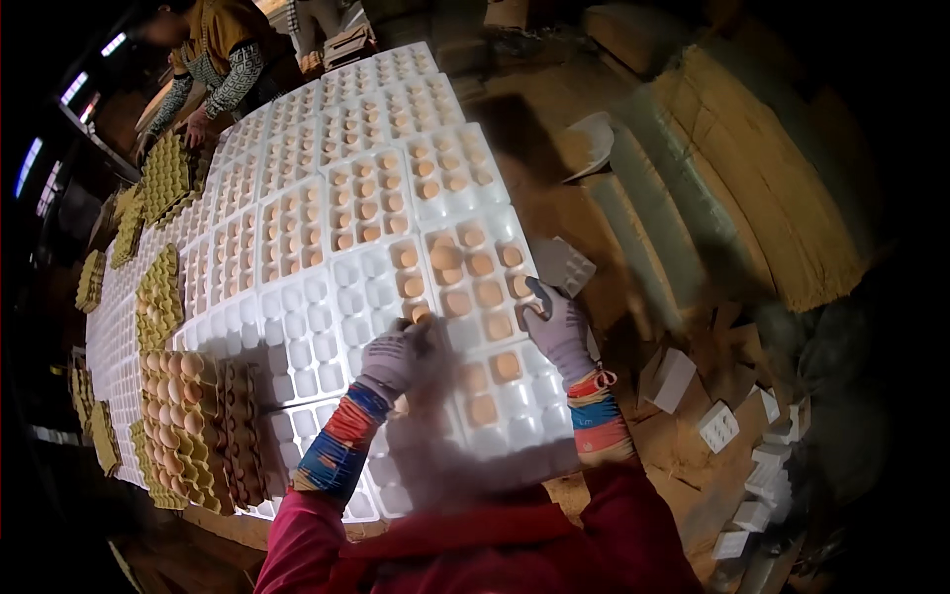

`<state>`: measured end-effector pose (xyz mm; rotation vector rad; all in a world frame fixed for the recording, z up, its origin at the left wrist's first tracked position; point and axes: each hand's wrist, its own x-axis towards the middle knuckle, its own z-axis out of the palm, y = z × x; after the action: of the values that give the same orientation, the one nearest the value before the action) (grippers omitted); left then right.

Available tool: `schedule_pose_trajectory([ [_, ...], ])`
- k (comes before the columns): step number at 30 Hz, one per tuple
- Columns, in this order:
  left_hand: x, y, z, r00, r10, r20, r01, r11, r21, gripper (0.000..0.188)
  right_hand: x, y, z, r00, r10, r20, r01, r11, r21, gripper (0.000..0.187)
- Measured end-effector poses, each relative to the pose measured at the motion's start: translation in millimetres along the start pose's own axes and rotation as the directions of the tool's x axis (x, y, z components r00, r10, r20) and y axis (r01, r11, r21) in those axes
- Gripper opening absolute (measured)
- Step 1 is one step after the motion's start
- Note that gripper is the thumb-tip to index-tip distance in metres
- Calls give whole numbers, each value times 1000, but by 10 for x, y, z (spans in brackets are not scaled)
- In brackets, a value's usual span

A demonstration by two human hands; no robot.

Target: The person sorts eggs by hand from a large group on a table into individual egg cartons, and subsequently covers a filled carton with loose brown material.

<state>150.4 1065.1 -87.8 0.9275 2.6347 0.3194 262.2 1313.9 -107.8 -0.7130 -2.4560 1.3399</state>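
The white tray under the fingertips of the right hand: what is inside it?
Brown eggs sit in its cups. Whatever the right hand covers at the near right corner cannot be seen.

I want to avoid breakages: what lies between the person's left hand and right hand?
The head view shows a white tray holding brown eggs between left hand and right hand.

wears dark red sleeves at the lower edge of the frame, with striped cuffs of blue, red and tan around both forearms. holds the left hand just left of the frame's middle, gloved in pale grey-lilac, angled up and rightward, with darker fingertips curled and partly blurred. holds the right hand right of the middle, slightly higher, gloved alike, tilted up and leftward, with thumb and forefinger parted.
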Motion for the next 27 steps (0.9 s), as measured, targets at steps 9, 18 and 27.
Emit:
schedule_pose_trajectory([
  [9,280,-163,34,999,-48,-10,38,886,-461,40,1526,104,458,872,-478,-111,364,783,-505,40],
  [18,222,847,-62,779,179,-601,-398,882,-253,17,1181,-311,792,643,-633,431,764,489,-422,42],
  [27,144,495,541,993,107,-54,-104,993,56,64,1917,-647,977,965,-262,10,235,848,-475,35],
])
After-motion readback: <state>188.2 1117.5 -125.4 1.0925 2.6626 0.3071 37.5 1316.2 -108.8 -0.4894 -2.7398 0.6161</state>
